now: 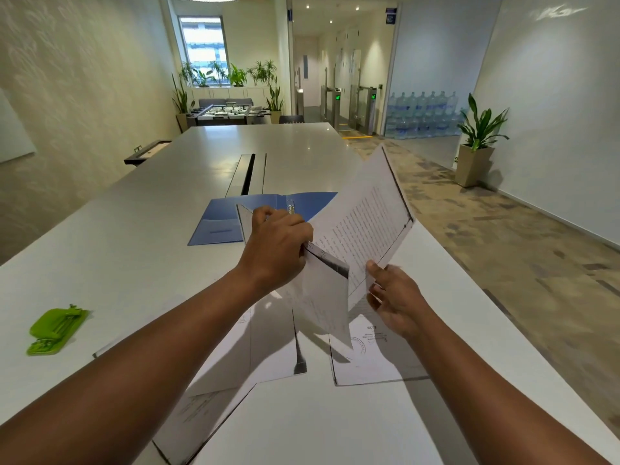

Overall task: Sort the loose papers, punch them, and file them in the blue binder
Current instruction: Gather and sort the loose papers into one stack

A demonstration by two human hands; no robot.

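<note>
Both bare forearms extend forward, the left hand [275, 243] raised with fingers curled in a grip, the right hand [397, 302] lower, palm turned inward, thumb up and fingers pinching.

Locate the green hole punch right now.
In the head view the green hole punch lies on the white table at the far left, untouched, well left of the left forearm and nearer the camera than the open blue binder.
</note>
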